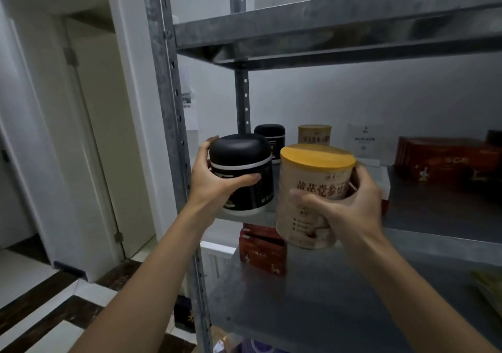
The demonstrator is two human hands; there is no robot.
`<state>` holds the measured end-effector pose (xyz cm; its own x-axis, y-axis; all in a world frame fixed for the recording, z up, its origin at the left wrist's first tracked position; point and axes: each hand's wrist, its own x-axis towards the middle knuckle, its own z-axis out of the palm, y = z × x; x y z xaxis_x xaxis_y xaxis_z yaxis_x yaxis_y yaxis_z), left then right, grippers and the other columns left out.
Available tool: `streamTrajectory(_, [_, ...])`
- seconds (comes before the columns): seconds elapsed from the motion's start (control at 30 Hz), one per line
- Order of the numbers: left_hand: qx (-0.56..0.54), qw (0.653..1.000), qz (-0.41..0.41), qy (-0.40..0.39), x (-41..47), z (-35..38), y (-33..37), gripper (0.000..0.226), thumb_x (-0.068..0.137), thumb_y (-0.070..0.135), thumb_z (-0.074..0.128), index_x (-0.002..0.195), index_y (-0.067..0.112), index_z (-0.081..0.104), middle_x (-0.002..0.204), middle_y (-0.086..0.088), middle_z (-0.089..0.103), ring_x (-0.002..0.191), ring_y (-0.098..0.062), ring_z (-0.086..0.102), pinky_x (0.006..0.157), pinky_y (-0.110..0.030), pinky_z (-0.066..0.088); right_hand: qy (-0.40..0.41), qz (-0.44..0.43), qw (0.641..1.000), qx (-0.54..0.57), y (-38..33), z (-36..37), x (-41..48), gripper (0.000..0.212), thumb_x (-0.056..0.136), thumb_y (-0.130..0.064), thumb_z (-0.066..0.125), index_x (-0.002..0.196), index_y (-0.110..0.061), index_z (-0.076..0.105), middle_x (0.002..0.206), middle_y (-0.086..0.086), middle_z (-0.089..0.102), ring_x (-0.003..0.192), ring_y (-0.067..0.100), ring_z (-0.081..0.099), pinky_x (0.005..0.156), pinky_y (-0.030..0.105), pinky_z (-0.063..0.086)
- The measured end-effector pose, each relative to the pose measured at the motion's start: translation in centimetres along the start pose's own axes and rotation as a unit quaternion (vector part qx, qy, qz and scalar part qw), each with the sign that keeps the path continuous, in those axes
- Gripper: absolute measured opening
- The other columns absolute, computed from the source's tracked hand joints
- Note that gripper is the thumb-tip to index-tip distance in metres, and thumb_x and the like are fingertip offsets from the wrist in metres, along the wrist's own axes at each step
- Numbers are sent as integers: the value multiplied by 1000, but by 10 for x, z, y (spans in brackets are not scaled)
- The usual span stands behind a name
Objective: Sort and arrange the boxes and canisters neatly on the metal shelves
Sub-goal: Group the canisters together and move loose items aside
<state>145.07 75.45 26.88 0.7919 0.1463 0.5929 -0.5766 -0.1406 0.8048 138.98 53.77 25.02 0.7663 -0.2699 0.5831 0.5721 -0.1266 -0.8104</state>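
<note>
My left hand [214,179] grips a black canister [241,170] with a domed lid and a white band, held at the front left edge of the middle metal shelf [434,217]. My right hand [350,203] grips a beige canister [312,195] with a yellow lid, held in front of that shelf's edge. Farther back on the same shelf stand a second black canister [270,141] and a second beige canister [314,134]. A dark red box [445,162] lies at the shelf's right.
The upper shelf [326,37] hangs close overhead. On the lower shelf [339,312] sit red boxes [262,249]. The steel upright [173,124] stands just left of my left hand. A white card [364,138] leans on the back wall. A doorway [89,135] opens at left.
</note>
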Motion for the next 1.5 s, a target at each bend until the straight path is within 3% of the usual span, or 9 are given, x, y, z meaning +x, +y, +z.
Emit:
streamTrajectory(0.17, [8, 1000, -7, -1, 26, 16, -13, 94, 45, 19, 97, 124, 36, 48, 115, 7, 62, 107, -11, 62, 92, -38, 55, 7, 16, 1000, -17, 5, 3, 26, 104, 36, -52, 94, 126, -21, 53, 113, -5, 67, 104, 12, 66, 86, 42, 59])
streamTrajectory(0.27, [8, 1000, -16, 11, 39, 29, -19, 89, 37, 33, 95, 113, 47, 50, 113, 14, 63, 108, -10, 61, 94, -41, 54, 22, 16, 999, -39, 8, 6, 39, 101, 38, -47, 93, 127, -21, 52, 113, -8, 64, 103, 8, 63, 88, 37, 57])
streamTrajectory(0.37, [18, 1000, -19, 2, 51, 39, -23, 85, 39, 34, 93, 108, 51, 48, 112, 18, 62, 107, -11, 60, 95, -43, 52, 38, 20, 997, -60, 16, 9, 52, 91, 47, -35, 96, 127, -20, 53, 111, -10, 64, 100, 3, 61, 89, 36, 56])
streamTrajectory(0.6, [44, 998, -16, -42, 81, 55, -38, 104, 34, 45, 93, 127, 35, 47, 119, 11, 62, 112, -13, 60, 97, -42, 52, 71, 29, 994, -77, 37, 11, 70, 94, 50, -32, 95, 130, -17, 48, 112, -8, 62, 99, 6, 61, 86, 30, 54])
streamTrajectory(0.8, [60, 996, -20, -57, 102, 69, -48, 92, 48, 25, 96, 123, 35, 45, 110, 21, 56, 109, -11, 56, 96, -32, 49, 90, 34, 991, -92, 47, 6, 85, 96, 49, -32, 95, 131, -18, 46, 109, -12, 59, 97, 5, 58, 82, 23, 49])
streamTrajectory(1.07, [74, 994, -18, -77, 119, 90, -58, 89, 48, 31, 96, 118, 37, 42, 107, 21, 55, 101, -5, 56, 83, -22, 45, 104, 25, 986, -128, 56, 5, 97, 99, 51, -29, 96, 134, -15, 43, 115, -8, 54, 104, 7, 52, 86, 24, 44])
streamTrajectory(1.2, [90, 992, -25, -80, 124, 93, -71, 93, 46, 35, 97, 121, 32, 42, 111, 16, 56, 104, -8, 58, 89, -28, 49, 100, 17, 986, -135, 61, 7, 98, 101, 49, -33, 96, 133, -15, 44, 118, -5, 56, 105, 9, 53, 87, 24, 44])
streamTrajectory(1.5, [108, 989, -38, -94, 124, 90, -83, 96, 49, 30, 97, 124, 28, 37, 107, 15, 55, 104, -14, 59, 86, -29, 48, 84, 12, 987, -137, 68, 10, 102, 101, 48, -40, 96, 132, -18, 43, 121, -2, 57, 111, 12, 55, 89, 25, 45])
